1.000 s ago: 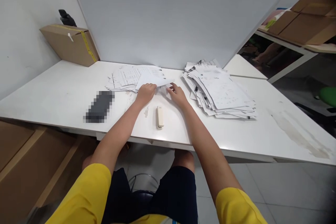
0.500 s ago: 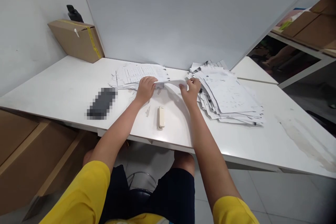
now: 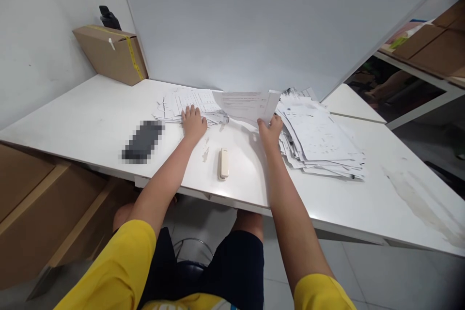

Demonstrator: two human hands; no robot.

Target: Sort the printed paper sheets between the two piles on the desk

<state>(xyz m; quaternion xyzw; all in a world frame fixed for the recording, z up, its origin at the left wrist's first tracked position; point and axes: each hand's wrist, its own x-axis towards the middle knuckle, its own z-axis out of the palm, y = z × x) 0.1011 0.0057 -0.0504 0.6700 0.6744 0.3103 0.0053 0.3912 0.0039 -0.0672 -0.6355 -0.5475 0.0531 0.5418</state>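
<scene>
My right hand [image 3: 271,131] pinches the lower right part of a printed paper sheet [image 3: 243,105], which stands up and bends toward the left. With fingers spread, my left hand [image 3: 194,123] rests on the front of the left paper stack [image 3: 169,105]. Just right of my right hand lies a taller, uneven paper stack [image 3: 316,131] with printed sheets. A cream stapler [image 3: 224,163] lies on the white table between my forearms, touched by neither hand.
A dark pixelated object [image 3: 143,141] lies left of my left forearm on the white table [image 3: 87,121]. A cardboard box [image 3: 112,55] with yellow tape leans at the back left, a black object [image 3: 109,18] behind it. A grey panel [image 3: 247,24] borders the table's back.
My left hand has let go of the sheet and moved left onto the left stack. The sheet, held in my right hand, has swung upright, showing its printed side.
</scene>
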